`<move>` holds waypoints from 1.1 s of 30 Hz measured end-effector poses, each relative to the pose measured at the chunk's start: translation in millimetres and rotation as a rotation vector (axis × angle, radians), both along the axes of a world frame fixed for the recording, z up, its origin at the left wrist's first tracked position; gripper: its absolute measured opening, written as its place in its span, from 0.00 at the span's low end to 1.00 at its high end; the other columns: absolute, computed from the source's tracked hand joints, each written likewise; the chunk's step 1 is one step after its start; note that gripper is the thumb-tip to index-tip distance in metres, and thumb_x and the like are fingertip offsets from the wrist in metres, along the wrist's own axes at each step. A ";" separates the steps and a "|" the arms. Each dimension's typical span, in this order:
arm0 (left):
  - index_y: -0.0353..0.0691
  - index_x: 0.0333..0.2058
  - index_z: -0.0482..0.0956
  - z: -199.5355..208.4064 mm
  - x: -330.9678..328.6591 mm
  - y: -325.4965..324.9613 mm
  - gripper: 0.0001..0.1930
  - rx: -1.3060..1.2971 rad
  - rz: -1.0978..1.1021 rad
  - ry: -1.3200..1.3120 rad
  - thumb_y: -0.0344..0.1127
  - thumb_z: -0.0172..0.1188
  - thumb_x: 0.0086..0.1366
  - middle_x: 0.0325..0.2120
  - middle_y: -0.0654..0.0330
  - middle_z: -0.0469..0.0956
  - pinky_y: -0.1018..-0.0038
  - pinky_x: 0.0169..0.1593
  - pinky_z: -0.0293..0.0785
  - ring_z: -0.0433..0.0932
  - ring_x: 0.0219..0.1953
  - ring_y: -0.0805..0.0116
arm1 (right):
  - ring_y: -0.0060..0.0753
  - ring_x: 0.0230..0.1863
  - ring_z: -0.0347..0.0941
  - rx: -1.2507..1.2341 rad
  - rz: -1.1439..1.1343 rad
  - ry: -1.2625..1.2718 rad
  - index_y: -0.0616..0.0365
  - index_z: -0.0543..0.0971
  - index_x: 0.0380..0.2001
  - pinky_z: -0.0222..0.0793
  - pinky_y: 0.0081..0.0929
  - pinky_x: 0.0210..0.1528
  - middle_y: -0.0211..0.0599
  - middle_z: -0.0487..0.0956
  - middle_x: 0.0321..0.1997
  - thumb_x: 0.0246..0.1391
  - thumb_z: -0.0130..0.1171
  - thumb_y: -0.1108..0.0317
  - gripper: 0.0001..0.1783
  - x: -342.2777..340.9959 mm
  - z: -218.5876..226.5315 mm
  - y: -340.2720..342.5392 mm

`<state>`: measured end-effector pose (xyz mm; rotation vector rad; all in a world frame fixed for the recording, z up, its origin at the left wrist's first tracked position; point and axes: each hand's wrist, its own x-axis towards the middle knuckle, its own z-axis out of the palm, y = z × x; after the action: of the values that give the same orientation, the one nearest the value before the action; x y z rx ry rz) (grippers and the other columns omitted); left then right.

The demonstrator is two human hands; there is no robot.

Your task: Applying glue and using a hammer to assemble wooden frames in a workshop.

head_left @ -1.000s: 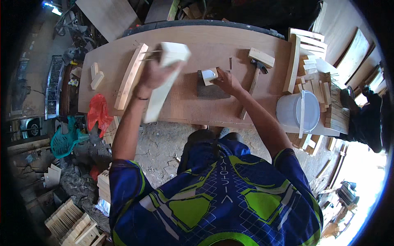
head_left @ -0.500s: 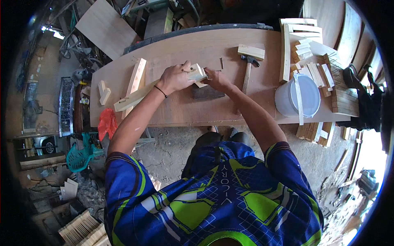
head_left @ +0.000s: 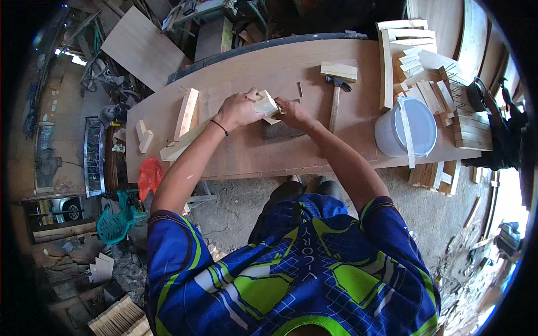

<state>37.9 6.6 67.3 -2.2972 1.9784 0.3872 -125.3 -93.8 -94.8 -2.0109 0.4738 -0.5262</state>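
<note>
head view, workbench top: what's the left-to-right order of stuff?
Small wood offcut → upright wood block → left hand → wood piece held by both hands → right hand → hammer → white bucket → stacked wood strips.

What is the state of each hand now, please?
Left hand: closed on the small wooden block.
Right hand: touches the same block; whether it grips cannot be told.

One hammer point(head_left: 335, 99) lies on the surface point(head_left: 347, 148), along with one white bucket point(head_left: 406, 127), one small wood block point(head_left: 267, 104) between two hands point(head_left: 240, 109), and one red bag point(head_left: 149, 176) hanging below.
</note>
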 end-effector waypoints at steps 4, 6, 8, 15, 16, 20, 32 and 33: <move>0.40 0.54 0.73 0.3 3.3 0.8 0.34 0.026 0.011 0.005 0.55 0.68 0.54 0.44 0.49 0.82 0.60 0.50 0.78 0.81 0.46 0.47 | 0.59 0.46 0.79 0.002 0.006 -0.040 0.54 0.74 0.47 0.74 0.47 0.46 0.51 0.82 0.44 0.52 0.68 0.60 0.22 0.0 5.1 1.0; 0.40 0.54 0.73 -0.3 4.3 -1.6 0.34 0.030 0.004 0.018 0.55 0.68 0.54 0.44 0.49 0.82 0.60 0.51 0.77 0.81 0.47 0.47 | 0.58 0.46 0.79 -0.004 0.007 -0.024 0.54 0.74 0.48 0.74 0.47 0.46 0.51 0.82 0.44 0.52 0.68 0.60 0.22 0.6 3.7 -0.6; 0.40 0.53 0.73 -0.6 4.2 -5.9 0.33 0.014 -0.083 0.043 0.55 0.67 0.55 0.45 0.49 0.82 0.60 0.52 0.76 0.80 0.48 0.46 | 0.58 0.46 0.79 -0.010 0.003 -0.006 0.54 0.74 0.48 0.74 0.47 0.45 0.50 0.82 0.44 0.51 0.69 0.60 0.23 -0.1 -0.8 -3.9; 0.37 0.48 0.78 -8.4 10.4 -5.4 0.30 0.018 -0.027 0.021 0.55 0.67 0.55 0.50 0.50 0.79 0.61 0.53 0.76 0.79 0.49 0.47 | 0.59 0.47 0.78 0.023 0.033 0.039 0.52 0.74 0.51 0.74 0.46 0.46 0.48 0.81 0.45 0.51 0.69 0.60 0.25 2.4 2.8 -6.3; 0.36 0.48 0.79 -9.0 9.4 -7.7 0.30 0.028 -0.031 0.022 0.55 0.68 0.55 0.51 0.50 0.79 0.61 0.53 0.76 0.79 0.49 0.47 | 0.59 0.50 0.77 0.064 0.057 0.063 0.50 0.73 0.54 0.73 0.46 0.49 0.47 0.80 0.50 0.51 0.69 0.61 0.27 1.9 -4.2 -8.8; 0.35 0.48 0.78 -19.3 19.0 -5.5 0.30 -0.011 -0.097 0.064 0.54 0.68 0.54 0.50 0.49 0.79 0.61 0.53 0.76 0.80 0.48 0.47 | 0.60 0.64 0.65 -0.411 -0.260 0.386 0.46 0.67 0.64 0.71 0.49 0.55 0.46 0.69 0.65 0.50 0.68 0.53 0.38 -18.9 -17.7 -2.2; 0.38 0.53 0.72 -7.1 10.8 0.6 0.33 -0.045 -0.064 0.041 0.53 0.67 0.55 0.42 0.47 0.82 0.56 0.49 0.77 0.81 0.44 0.44 | 0.38 0.27 0.75 0.571 -0.726 0.381 0.65 0.71 0.39 0.75 0.35 0.29 0.41 0.76 0.31 0.59 0.61 0.61 0.17 -131.0 -28.6 -14.5; 0.38 0.53 0.72 -9.0 10.3 -2.0 0.33 -0.055 -0.059 0.052 0.53 0.67 0.55 0.42 0.47 0.82 0.56 0.49 0.77 0.81 0.44 0.44 | 0.36 0.22 0.73 0.827 -0.623 0.205 0.65 0.71 0.38 0.73 0.34 0.24 0.38 0.74 0.26 0.61 0.60 0.61 0.16 -136.1 -23.8 -14.5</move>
<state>48.2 4.6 58.4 -2.2768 2.1019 0.3962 -261.4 -108.4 -118.6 -1.0989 1.2354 -0.3919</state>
